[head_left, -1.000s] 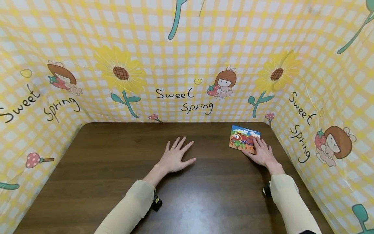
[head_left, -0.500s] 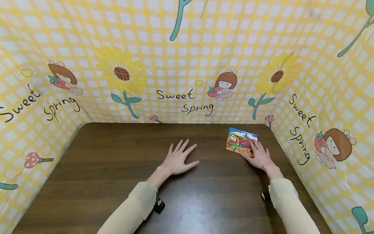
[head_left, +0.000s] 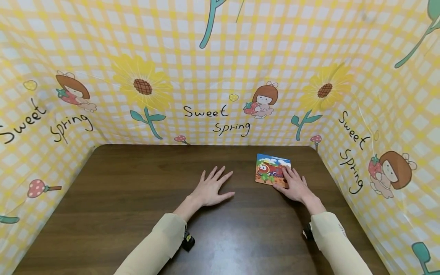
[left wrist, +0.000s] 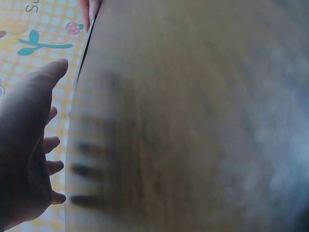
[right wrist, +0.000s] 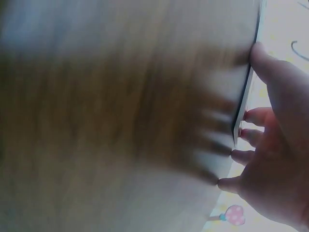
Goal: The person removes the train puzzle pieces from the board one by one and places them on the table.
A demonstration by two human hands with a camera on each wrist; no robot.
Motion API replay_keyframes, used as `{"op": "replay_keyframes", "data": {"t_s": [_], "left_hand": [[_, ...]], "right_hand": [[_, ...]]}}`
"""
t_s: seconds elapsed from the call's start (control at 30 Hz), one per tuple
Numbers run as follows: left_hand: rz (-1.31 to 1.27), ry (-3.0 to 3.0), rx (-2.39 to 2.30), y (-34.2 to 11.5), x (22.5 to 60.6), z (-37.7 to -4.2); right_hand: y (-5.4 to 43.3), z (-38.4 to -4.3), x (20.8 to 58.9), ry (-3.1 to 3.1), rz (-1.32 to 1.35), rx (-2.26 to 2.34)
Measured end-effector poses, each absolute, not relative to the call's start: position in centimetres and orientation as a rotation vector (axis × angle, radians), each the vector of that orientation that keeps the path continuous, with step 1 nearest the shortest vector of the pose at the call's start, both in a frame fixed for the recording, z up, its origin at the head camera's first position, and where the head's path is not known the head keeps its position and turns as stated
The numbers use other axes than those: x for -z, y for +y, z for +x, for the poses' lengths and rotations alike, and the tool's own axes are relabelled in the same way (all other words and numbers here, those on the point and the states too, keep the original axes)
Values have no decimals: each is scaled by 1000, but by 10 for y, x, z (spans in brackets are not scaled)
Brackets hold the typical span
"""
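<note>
— Now shifted toward nine o'clock since the earlier frame, and slightly toward six: the picture card (head_left: 269, 168), together with the right hand (head_left: 296, 187).
— Lying where?
— Flat on the brown table (head_left: 120, 198), at two o'clock from its middle, near the far edge.
— And gripped how?
— Just touched from above, with spread fingers (head_left: 288, 172) over the three o'clock side and the thumb (head_left: 280, 188) at the six o'clock edge.
— What about the left hand (head_left: 209, 191)?
— Spread wide, palm down, at nine o'clock from the right one, apart from the card. Impossible to tell whether touching the table.
— Anything beyond?
— Yellow checked cloth (head_left: 192, 68) at twelve o'clock, with a printed sunflower (head_left: 142, 87) at eleven. Near the cuffs of the cream sleeves (head_left: 151, 244), small black devices (head_left: 188, 242).
</note>
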State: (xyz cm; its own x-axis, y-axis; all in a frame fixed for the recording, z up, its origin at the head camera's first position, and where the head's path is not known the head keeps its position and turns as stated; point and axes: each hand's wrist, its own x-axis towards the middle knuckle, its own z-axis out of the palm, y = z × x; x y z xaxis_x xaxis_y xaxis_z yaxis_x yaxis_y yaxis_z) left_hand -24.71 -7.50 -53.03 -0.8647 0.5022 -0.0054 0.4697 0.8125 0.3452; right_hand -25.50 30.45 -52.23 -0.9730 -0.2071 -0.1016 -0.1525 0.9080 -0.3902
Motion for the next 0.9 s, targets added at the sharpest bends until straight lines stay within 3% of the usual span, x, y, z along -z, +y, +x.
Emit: {"op": "replay_keyframes", "data": {"t_s": [0.9], "left_hand": [[852, 2849, -465, -65, 536, -248]], "right_hand": [[251, -241, 522, 2938, -457, 553]]}}
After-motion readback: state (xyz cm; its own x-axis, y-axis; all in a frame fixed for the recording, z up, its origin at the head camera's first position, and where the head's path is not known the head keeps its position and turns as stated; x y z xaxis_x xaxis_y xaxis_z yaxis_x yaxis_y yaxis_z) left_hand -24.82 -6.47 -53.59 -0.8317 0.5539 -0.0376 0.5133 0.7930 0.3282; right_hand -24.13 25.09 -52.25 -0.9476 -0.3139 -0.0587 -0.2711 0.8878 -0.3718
